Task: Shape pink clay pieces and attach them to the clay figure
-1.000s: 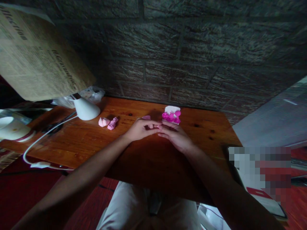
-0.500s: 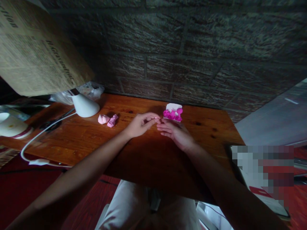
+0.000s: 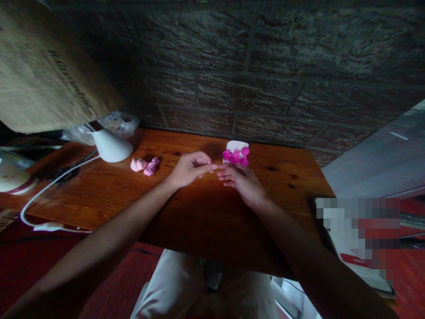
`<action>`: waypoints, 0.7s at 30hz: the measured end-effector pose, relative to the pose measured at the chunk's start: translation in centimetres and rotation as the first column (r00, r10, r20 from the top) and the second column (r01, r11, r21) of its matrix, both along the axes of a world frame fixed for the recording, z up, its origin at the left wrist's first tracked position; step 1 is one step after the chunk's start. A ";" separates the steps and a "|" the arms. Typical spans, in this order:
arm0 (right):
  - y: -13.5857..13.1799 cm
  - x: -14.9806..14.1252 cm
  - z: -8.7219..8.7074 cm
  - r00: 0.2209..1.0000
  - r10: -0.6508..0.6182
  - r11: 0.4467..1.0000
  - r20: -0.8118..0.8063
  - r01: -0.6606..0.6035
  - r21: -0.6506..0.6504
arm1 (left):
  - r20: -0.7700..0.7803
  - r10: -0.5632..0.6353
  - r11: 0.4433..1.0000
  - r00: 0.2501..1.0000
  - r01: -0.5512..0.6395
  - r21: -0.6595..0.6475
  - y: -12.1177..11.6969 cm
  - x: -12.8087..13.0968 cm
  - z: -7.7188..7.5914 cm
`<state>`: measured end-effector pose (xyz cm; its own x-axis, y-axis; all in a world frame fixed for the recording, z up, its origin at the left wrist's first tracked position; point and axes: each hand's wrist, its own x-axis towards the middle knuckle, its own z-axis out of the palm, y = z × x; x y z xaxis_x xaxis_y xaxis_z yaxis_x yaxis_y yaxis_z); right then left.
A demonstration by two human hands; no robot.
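Observation:
My left hand (image 3: 190,169) hovers over the wooden table (image 3: 186,212), its fingers curled and the thumb and forefinger pinched together. What the pinch holds is too small to make out. My right hand (image 3: 241,184) lies low beside it, fingers stretched toward the left hand's tips, almost touching them. Just beyond the right hand sits a white card (image 3: 236,145) with magenta clay shapes (image 3: 236,156) on it. Two pale pink clay lumps (image 3: 144,165) lie to the left of my left hand.
A white lamp base (image 3: 111,149) stands at the back left, and its white cable (image 3: 40,197) loops toward the table's left edge. A crumpled plastic bag (image 3: 116,124) lies behind the base. A printed brown sheet (image 3: 46,79) hangs overhead at left. A brick wall (image 3: 252,84) backs the table.
Both hands have shifted slightly toward the far side of the table. The left hand's fingers have gone from lying against the right hand to a raised pinch. The view has tilted a little.

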<state>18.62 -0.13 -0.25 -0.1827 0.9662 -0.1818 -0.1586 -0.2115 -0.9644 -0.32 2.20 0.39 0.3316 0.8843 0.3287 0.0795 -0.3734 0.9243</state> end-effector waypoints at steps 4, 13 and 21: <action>-0.1 0.0 -0.1 0.999 0.038 0.999 0.027 -0.038 0.017 | -0.081 0.004 1.000 0.997 -0.002 0.027 -0.1 -0.1 0.1; -0.2 -0.1 -0.3 0.993 0.099 0.995 0.065 -0.101 0.024 | -0.080 0.024 1.000 0.996 -0.023 0.015 0.0 -0.3 0.1; -0.3 -0.3 -0.1 0.990 0.103 0.994 0.099 -0.106 0.033 | 0.013 0.006 0.999 1.000 -0.005 -0.050 0.6 -0.4 -0.7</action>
